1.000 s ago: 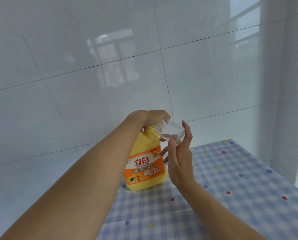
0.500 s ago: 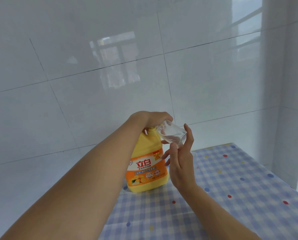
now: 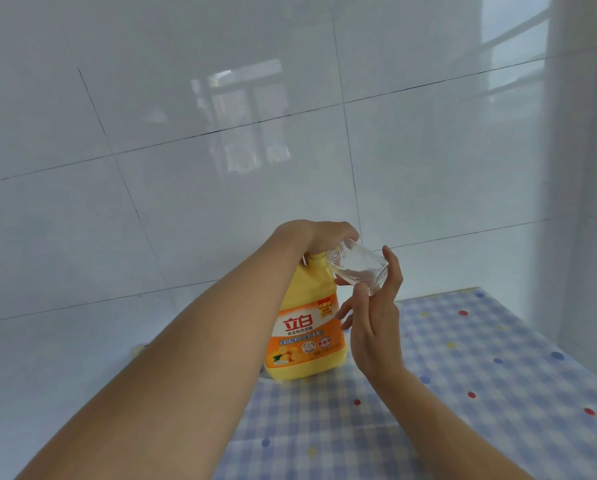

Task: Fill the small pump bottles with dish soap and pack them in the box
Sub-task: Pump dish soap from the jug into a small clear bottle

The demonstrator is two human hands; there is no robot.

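Small bottle: a small clear bottle [image 3: 357,268] of glass or plastic, held in the air just right of centre frame. It is tilted, with its mouth up-left against the top of the soap bottle and its base down-right. How full it is cannot be told.
Soap bottle: a large yellow plastic dish soap bottle [image 3: 307,327] with an orange label stands upright at the far left edge of the counter [image 3: 480,358], at centre frame.
Left hand: the left hand [image 3: 321,237] sits on top of the soap bottle, fingers [image 3: 345,232] curled down over its cap, which they hide.
Right hand: the right hand [image 3: 373,327] holds the small bottle between the thumb below and the raised fingers [image 3: 392,268] at its base.
Change: against a second ago both hands keep the same grips and the small bottle the same tilt. The whole group sits a little lower and further right in the frame.
Surroundings: a blue-and-white checked cloth with coloured dots covers the counter. A glossy white tiled wall [image 3: 186,168] fills the upper frame and reflects a window.
In the way: the left forearm crosses the lower left and covers the soap bottle's left side.
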